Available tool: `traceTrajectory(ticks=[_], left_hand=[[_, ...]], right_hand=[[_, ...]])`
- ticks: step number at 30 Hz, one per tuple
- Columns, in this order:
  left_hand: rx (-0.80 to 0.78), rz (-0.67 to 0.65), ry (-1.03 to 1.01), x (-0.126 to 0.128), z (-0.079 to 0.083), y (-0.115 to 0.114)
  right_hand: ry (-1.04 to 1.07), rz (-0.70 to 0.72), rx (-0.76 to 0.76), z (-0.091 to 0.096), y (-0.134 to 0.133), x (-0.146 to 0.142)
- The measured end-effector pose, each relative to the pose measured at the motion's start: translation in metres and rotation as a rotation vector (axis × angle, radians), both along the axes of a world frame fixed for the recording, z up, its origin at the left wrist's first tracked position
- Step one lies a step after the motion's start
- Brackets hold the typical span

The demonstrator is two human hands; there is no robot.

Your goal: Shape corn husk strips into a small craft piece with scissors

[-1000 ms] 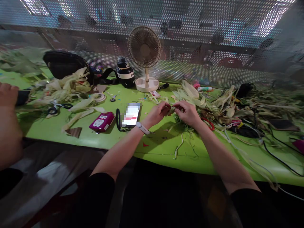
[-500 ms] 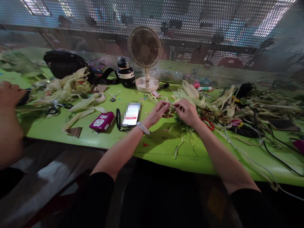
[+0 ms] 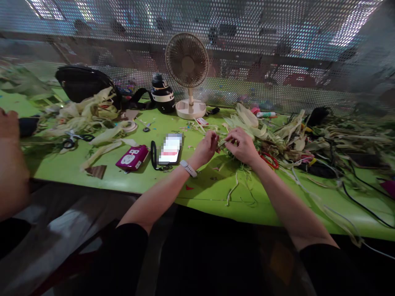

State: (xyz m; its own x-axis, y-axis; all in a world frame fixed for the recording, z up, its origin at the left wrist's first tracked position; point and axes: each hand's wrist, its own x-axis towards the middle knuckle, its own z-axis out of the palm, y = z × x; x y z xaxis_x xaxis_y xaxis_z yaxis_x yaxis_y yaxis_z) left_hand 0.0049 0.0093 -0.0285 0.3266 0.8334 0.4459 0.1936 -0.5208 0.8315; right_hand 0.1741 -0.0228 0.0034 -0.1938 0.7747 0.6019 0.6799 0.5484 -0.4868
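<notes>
My right grip (image 3: 243,147) pinches the strands (image 3: 222,143); whether my left grip (image 3: 205,150) holds them, I cannot tell. Likely light, soft, easily torn: pinch mid-length.

Light is dim and cool; the fan (image 3: 187,65) looks greyish against the perforated screen (image 3: 138,49). White glare streaks that screen high up, well left and well right of the fan, and shapes behind it are out of focus. In front of the fan, the phone (image 3: 173,154) glows brightly, its display pixelated. Soft shadow darkens the green tabletop (image 3: 216,193) below the left hand (image 3: 205,149). Nearest the camera, black clothing (image 3: 210,255) loses all detail. Far left of the fan, a co-worker's arm (image 3: 14,168) looks blurred and stretched.
</notes>
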Motion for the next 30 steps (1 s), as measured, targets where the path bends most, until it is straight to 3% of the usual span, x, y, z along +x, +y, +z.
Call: traceTrajectory(ticks=[5, 13, 16, 23, 26, 30], left_hand=[[0.113, 0.064, 0.080, -0.002, 0.003, -0.001], [0.043, 0.004, -0.052, -0.004, 0.013, -0.004], [-0.040, -0.029, -0.116, -0.004, 0.016, -0.004], [-0.272, -0.051, -0.202, -0.008, 0.018, 0.000], [-0.350, -0.136, -0.205, -0.008, 0.019, 0.000], [-0.315, -0.277, -0.193, -0.004, 0.018, -0.001]], right_hand=[[-0.023, 0.045, -0.112, 0.002, -0.005, -0.006], [0.104, 0.086, -0.359, 0.011, -0.007, -0.003], [0.066, 0.079, -0.323, 0.013, -0.006, -0.002], [-0.002, 0.219, -0.138, 0.010, -0.002, -0.001], [0.000, 0.188, -0.079, 0.005, 0.002, 0.003], [-0.027, 0.144, -0.036, 0.000, 0.006, 0.006]])
